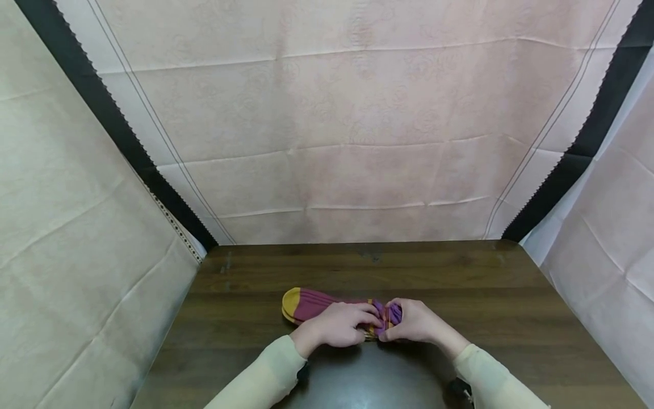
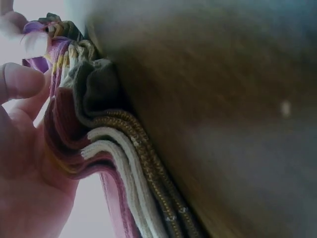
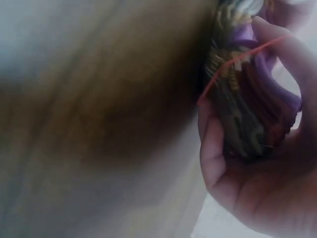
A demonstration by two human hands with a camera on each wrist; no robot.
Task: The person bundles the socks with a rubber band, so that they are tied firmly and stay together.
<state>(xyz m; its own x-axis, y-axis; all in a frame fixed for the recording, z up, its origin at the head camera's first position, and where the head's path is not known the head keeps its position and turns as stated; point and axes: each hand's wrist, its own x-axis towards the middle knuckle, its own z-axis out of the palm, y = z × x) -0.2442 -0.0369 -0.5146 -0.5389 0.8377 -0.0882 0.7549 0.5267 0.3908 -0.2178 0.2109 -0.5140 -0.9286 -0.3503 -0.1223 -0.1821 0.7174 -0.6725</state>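
A bundle of stacked socks (image 1: 317, 304), maroon with yellow toes on the upper side, lies across the table in the head view. My left hand (image 1: 339, 325) grips the middle of the bundle, thumb and fingers around it. Maroon, cream, brown and dark grey layers (image 2: 124, 148) show edge-on in the left wrist view. At the purple-topped cuff end, my right hand (image 1: 414, 321) curls around the socks. A thin red rubber band (image 3: 243, 58) stretches across the bundle between the fingers of this hand in the right wrist view.
The brown wooden table (image 1: 245, 278) carries a grey, shiny patch (image 1: 375, 378) at its near side. Pale fabric walls (image 1: 357, 113) with black strips (image 1: 128, 136) surround the table at the back and sides.
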